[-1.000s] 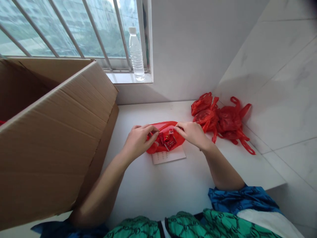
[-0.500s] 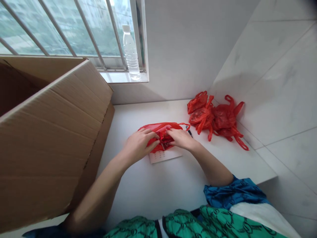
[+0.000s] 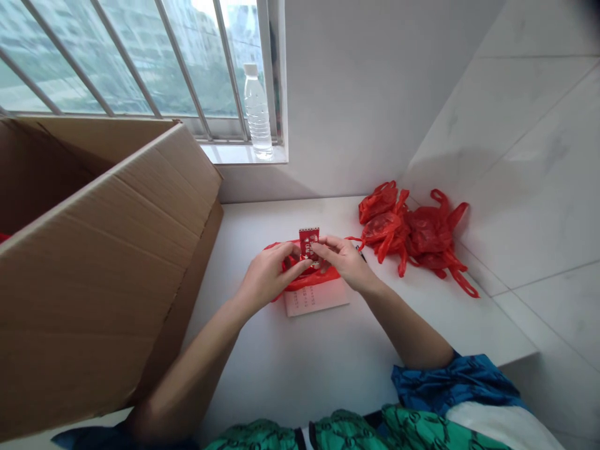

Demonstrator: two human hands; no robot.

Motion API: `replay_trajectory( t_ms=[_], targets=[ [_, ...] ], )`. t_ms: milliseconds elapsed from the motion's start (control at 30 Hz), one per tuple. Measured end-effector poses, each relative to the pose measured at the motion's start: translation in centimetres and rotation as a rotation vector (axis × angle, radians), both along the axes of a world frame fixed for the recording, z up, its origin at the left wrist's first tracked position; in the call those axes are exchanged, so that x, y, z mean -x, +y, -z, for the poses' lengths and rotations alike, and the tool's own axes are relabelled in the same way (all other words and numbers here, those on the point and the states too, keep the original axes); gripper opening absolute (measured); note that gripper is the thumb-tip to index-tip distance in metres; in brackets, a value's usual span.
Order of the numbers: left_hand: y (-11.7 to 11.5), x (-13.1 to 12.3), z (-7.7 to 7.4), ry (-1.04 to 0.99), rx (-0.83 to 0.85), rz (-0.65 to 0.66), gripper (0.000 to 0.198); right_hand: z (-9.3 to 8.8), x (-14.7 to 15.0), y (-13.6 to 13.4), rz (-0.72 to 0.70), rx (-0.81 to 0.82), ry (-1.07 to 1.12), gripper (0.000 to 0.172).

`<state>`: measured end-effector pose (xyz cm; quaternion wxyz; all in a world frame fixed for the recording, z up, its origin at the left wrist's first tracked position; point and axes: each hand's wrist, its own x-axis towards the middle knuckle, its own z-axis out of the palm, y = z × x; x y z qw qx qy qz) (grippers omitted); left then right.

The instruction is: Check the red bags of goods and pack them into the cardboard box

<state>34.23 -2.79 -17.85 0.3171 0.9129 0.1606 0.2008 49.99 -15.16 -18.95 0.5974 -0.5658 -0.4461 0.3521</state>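
A small red packet [image 3: 308,242] with white lettering stands upright between my two hands, over an open red plastic bag [image 3: 307,279]. My left hand [image 3: 275,269] is closed on the packet's lower left, thumb across its front. From the other side my right hand [image 3: 344,259] pinches the packet's right edge. Other contents of the bag are mostly hidden by my fingers. Under the bag lies a white sheet or booklet [image 3: 319,299] with printed characters. Just beyond my right hand a dark pen [image 3: 360,252] is partly visible.
A large open cardboard box [image 3: 107,262] stands at the left. Several tied red plastic bags [image 3: 417,231] sit at the back right of the white table [image 3: 300,356]. On the windowsill is a clear water bottle [image 3: 257,115], beside a barred window.
The red packet has come up out of the bag, now held upright between both hands. The bag's near edge has sagged, and the view has shifted slightly.
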Motion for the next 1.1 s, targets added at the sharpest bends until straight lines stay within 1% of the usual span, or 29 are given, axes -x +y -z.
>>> replay_trajectory(
  t_ms=[33, 100, 167, 233, 300, 367, 433, 533, 633, 700, 833, 933, 1033, 1100],
  targets=[
    [0.0, 0.0, 0.0, -0.019, 0.056, -0.005, 0.032, 0.1, 0.2, 0.1, 0.037, -0.018, -0.024, 0.035],
    [0.1, 0.1, 0.0, -0.050, 0.224, 0.012, 0.033, 0.1, 0.4, 0.0, 0.095, -0.034, -0.081, 0.035],
    [0.3, 0.3, -0.2, -0.086, 0.415, 0.053, 0.035, -0.1, 0.3, -0.2, 0.074, -0.010, -0.118, 0.039],
    [0.7, 0.5, -0.5, -0.121, 0.516, 0.081, 0.035, -0.4, 0.0, -0.4, 0.012, 0.015, -0.127, 0.041],
    [1.0, 0.6, -0.8, -0.142, 0.497, 0.089, 0.033, -0.6, -0.2, -0.5, -0.005, 0.004, -0.103, 0.045],
    [1.2, 0.8, -1.0, -0.153, 0.442, 0.097, 0.032, -0.5, -0.3, -0.4, 0.024, -0.010, -0.069, 0.052],
    [1.3, 0.9, -1.2, -0.156, 0.410, 0.111, 0.032, -0.2, -0.4, -0.3, 0.051, -0.004, -0.069, 0.055],
    [1.5, 1.0, -1.5, -0.142, 0.398, 0.134, 0.032, 0.2, -0.4, -0.2, 0.089, 0.020, -0.138, 0.051],
    [1.7, 1.2, -1.6, -0.092, 0.395, 0.152, 0.032, 0.4, -0.3, 0.0, 0.168, 0.023, -0.237, 0.046],
    [1.9, 1.4, -1.7, -0.055, 0.389, 0.167, 0.032, 0.5, -0.3, 0.0, 0.198, 0.023, -0.259, 0.044],
    [2.0, 1.4, -1.6, -0.009, 0.308, 0.154, 0.033, 0.4, -0.1, 0.1, 0.100, 0.001, -0.134, 0.039],
    [1.8, 1.3, -1.5, -0.003, 0.242, 0.102, 0.036, 0.4, -0.2, 0.2, 0.089, -0.042, -0.060, 0.035],
    [1.5, 1.1, -1.4, -0.008, 0.272, 0.063, 0.038, 0.6, -0.3, 0.2, 0.112, -0.056, -0.030, 0.035],
    [1.3, 0.9, -1.3, 0.004, 0.310, 0.067, 0.039, 0.7, -0.3, 0.2, 0.112, -0.061, -0.027, 0.034]
  ],
)
